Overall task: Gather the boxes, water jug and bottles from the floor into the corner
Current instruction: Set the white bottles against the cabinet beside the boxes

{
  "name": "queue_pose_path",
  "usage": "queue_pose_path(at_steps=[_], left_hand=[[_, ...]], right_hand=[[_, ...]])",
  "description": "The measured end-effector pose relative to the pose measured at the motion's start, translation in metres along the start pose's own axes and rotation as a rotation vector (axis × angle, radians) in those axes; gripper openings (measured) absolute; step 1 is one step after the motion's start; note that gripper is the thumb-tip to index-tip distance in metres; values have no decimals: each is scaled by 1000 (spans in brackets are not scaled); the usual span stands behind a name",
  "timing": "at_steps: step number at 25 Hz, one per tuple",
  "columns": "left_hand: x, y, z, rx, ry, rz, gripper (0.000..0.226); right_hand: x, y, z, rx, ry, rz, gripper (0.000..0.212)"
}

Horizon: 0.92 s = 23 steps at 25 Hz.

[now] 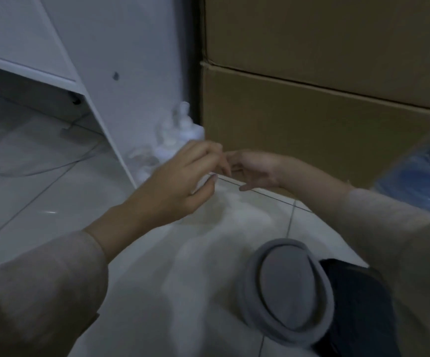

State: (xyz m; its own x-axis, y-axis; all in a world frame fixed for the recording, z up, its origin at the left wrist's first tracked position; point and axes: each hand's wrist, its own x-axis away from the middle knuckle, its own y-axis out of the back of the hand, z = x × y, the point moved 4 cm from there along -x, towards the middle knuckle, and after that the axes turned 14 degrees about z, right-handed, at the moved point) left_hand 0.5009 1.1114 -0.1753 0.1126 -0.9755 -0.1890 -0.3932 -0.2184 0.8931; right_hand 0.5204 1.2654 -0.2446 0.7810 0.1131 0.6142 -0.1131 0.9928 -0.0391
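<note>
Two large brown cardboard boxes, the lower one [311,135] and the upper one [324,34], are stacked against the wall at the back right. A blue translucent water jug [422,173] shows at the right edge, partly cut off. Several clear plastic bottles [175,135] stand blurred in the gap between the white cabinet and the boxes. My left hand [183,181] and my right hand [252,171] hover together just above the floor in front of the lower box, fingers loosely apart, nothing in either.
A white cabinet [121,81] stands at the left, its side panel slanting down to the tiled floor [41,191]. A thin cable [54,168] lies on the tiles at left. My grey slipper [288,289] and dark trouser leg are at bottom right.
</note>
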Motion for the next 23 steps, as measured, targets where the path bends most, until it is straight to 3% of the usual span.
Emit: queue_pose_path(at_steps=[4, 7, 8, 11, 14, 17, 21, 23], left_hand=[[-1, -59, -18, 183, -34, 421, 44], [3, -100, -31, 332, -75, 612, 78], [5, -115, -32, 348, -90, 624, 79], [16, -155, -6, 369, -41, 508, 67], [26, -146, -4, 352, 34, 543, 86], [31, -115, -5, 343, -21, 452, 88], [17, -85, 37, -48, 139, 148, 68], [4, -76, 52, -229, 196, 100, 55]], right_hand=[[73, 15, -56, 166, -176, -3, 41], [127, 12, -107, -27, -249, -132, 40], [143, 6, -124, -139, -267, -154, 43], [174, -32, -154, -451, -282, -19, 60], [170, -57, -149, -597, -257, 82, 54], [143, -47, -133, -704, -126, -39, 37], [94, -27, -100, -990, 164, -293, 28], [69, -25, -82, -1013, 259, -283, 14]])
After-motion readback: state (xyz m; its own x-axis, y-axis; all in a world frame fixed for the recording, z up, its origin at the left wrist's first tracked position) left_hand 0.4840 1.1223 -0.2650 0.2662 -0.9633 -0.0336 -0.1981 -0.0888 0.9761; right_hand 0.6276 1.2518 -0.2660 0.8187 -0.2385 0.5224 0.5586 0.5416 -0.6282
